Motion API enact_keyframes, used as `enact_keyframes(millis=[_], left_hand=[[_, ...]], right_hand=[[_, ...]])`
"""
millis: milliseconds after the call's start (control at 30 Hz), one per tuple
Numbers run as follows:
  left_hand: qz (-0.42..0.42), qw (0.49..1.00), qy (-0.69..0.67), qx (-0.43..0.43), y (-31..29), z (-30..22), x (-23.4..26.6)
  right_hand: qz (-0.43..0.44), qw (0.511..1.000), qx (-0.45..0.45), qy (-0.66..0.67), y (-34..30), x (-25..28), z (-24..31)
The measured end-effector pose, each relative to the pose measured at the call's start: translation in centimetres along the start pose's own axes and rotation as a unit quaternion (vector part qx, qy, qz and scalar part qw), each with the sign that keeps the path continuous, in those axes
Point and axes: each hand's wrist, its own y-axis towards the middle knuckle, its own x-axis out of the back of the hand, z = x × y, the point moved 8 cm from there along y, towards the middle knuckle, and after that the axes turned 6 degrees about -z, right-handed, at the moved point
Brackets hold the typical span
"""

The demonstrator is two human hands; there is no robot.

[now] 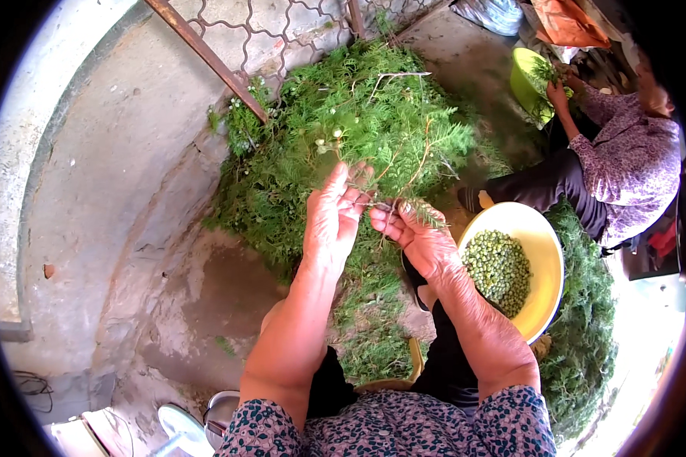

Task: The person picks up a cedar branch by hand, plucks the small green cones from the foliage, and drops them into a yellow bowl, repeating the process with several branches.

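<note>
My right hand (pixel 419 234) is closed on the stem of a leafy evergreen sprig (pixel 413 177), thumb and fingers pinching its lower end. The sprig's feathery fronds spread upward over the pile behind. Beside it, my left hand (pixel 332 221) is held with the thumb raised apart from the curved fingers, whose tips come close to the stem; I cannot make out anything in them. Small pale round cones (pixel 337 134) show just above my left thumb. Right of my right forearm, a yellow basin (pixel 545 263) holds many small green cones (pixel 498 268).
A big heap of cut evergreen branches (pixel 305 99) lies ahead against the wall (pixel 129 152), below a metal lattice (pixel 263 30). More greenery (pixel 583 327) lies behind the basin. At the right a seated co-worker (pixel 625 152) handles sprigs over a lime-green tub (pixel 524 84).
</note>
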Motion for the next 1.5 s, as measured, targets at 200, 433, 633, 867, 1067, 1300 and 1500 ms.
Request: enact_keyframes(millis=[200, 433, 633, 867, 1067, 1300, 1500], left_hand=[[-0.056, 0.996, -0.051, 0.040, 0.3, -0.5, 0.8], [-0.071, 0.997, -0.029, 0.005, -0.4, -1.6, 0.8], [-0.087, 0.996, 0.030, -0.020, -0.9, -1.7, 0.9], [-0.095, 0.995, 0.000, -0.037, -1.7, -2.0, 0.5], [-0.101, 0.990, 0.087, -0.041, -1.7, -1.4, 0.7], [-0.105, 0.983, 0.119, -0.090, -1.7, -1.9, 0.6], [-0.056, 0.991, 0.090, -0.084, -1.5, -1.9, 0.1]], right_hand=[[0.019, 0.999, -0.049, 0.004, -0.2, -0.1, -1.3], [-0.257, 0.952, 0.079, -0.145, -0.9, 5.5, 3.9], [-0.211, 0.721, 0.527, -0.397, -8.1, -4.7, 10.2], [-0.116, 0.955, 0.119, -0.244, -2.4, -3.8, 2.5], [-0.129, 0.984, 0.005, -0.123, -0.1, -1.5, 0.8], [-0.080, 0.948, 0.093, -0.295, -0.9, -4.0, 1.7], [-0.028, 0.899, 0.122, -0.419, -0.8, -4.9, 2.2]])
